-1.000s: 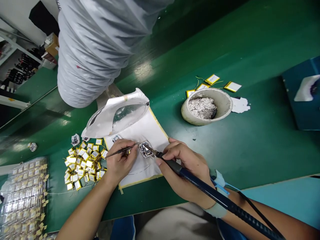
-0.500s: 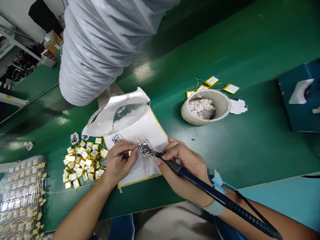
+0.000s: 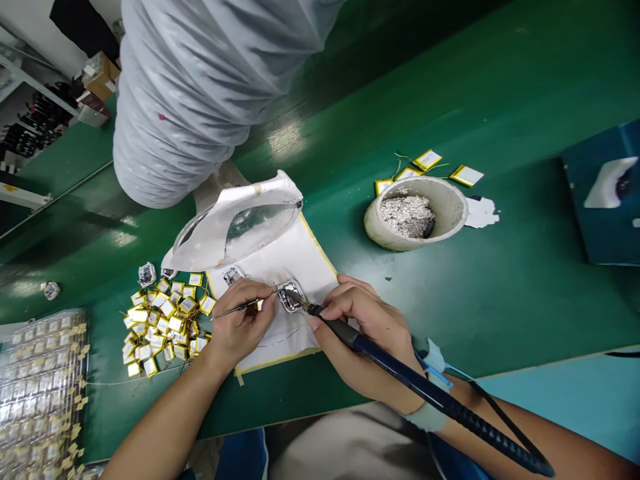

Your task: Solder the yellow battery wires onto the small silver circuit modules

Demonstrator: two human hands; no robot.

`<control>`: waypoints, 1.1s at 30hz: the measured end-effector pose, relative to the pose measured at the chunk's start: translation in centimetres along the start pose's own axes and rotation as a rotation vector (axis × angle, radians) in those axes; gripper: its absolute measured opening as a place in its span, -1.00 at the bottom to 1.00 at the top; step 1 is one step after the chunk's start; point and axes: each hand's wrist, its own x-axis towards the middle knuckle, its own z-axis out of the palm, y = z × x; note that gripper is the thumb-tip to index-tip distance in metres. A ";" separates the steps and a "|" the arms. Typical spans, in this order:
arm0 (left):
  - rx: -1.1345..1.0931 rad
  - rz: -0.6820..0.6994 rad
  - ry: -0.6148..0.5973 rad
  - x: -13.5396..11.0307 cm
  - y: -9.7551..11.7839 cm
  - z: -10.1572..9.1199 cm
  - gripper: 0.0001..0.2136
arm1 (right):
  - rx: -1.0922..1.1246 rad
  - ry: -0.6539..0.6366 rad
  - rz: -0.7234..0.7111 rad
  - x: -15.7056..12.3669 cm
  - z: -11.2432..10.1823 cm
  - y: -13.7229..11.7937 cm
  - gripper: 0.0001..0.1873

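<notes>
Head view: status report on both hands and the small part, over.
Left hand shut on tweezers, tips at small part. Right hand shut on soldering iron, tip at part. Part lies on white mat. Magnifier stands clear behind.

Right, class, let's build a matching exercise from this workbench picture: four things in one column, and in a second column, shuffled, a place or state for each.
Things
1. dark blue-handled soldering iron
2. thin metal tweezers
3. round off-white bowl
4. heap of small yellow-edged flat cells

Places or states
A. lies on the green table, left of the white mat
B. gripped in the right hand
C. holds silvery scraps
D. pinched in the left hand

Pairs: 1-B, 2-D, 3-C, 4-A.
</notes>
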 end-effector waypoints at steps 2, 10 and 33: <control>-0.004 -0.001 -0.002 0.0 0.0 0.0 -0.85 | 0.012 0.015 0.015 -0.1 0.0 -0.1 -0.74; -0.049 -0.010 0.036 -0.4 -0.2 0.2 -0.84 | 0.050 0.047 0.077 -0.4 0.0 0.0 -0.73; 0.008 -0.006 0.002 -0.2 -0.1 0.2 -0.87 | 0.082 0.240 0.189 -0.5 -2.4 -0.6 -0.80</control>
